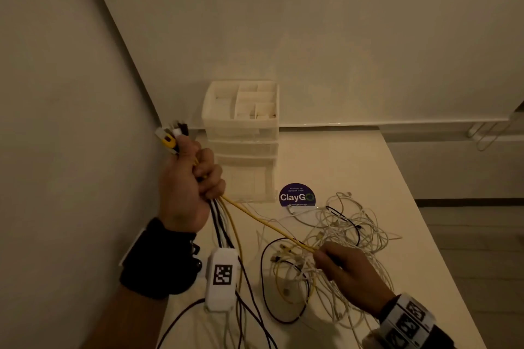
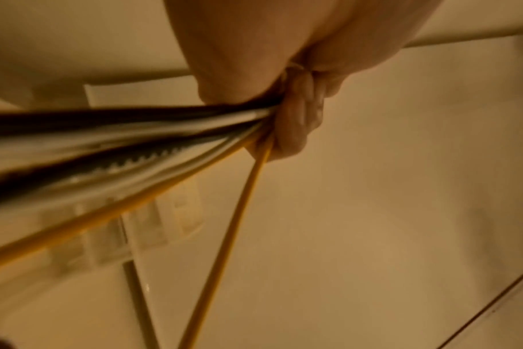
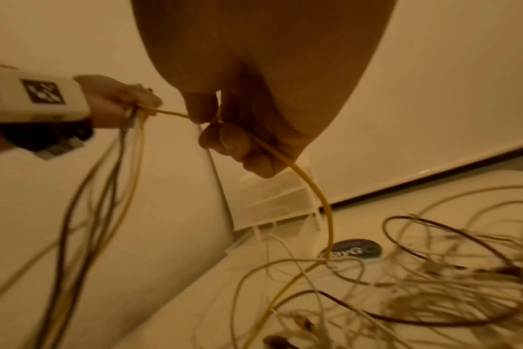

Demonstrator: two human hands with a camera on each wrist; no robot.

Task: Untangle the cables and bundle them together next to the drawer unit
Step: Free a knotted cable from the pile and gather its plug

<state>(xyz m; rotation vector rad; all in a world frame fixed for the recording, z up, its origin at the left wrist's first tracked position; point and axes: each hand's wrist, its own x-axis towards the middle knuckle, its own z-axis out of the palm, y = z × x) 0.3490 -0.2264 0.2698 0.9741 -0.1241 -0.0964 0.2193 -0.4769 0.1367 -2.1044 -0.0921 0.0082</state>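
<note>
My left hand (image 1: 192, 176) is raised by the left wall, gripping a bunch of black, white and yellow cables (image 1: 224, 229); their plug ends (image 1: 171, 136) stick out above the fist. In the left wrist view the held cables (image 2: 135, 146) run out from under the curled fingers (image 2: 299, 122). A taut yellow cable (image 1: 263, 221) runs from that fist down to my right hand (image 1: 340, 266), which pinches it between thumb and fingers (image 3: 224, 139). Under and beyond the right hand lies the tangled pile of white, black and yellow cables (image 1: 340, 238). The white drawer unit (image 1: 243, 139) stands in the corner.
A round dark "ClayGo" sticker (image 1: 297, 195) lies on the white table (image 1: 354, 164) just right of the drawer unit. Walls close the left and back sides. The table's right edge (image 1: 425, 221) drops to the floor.
</note>
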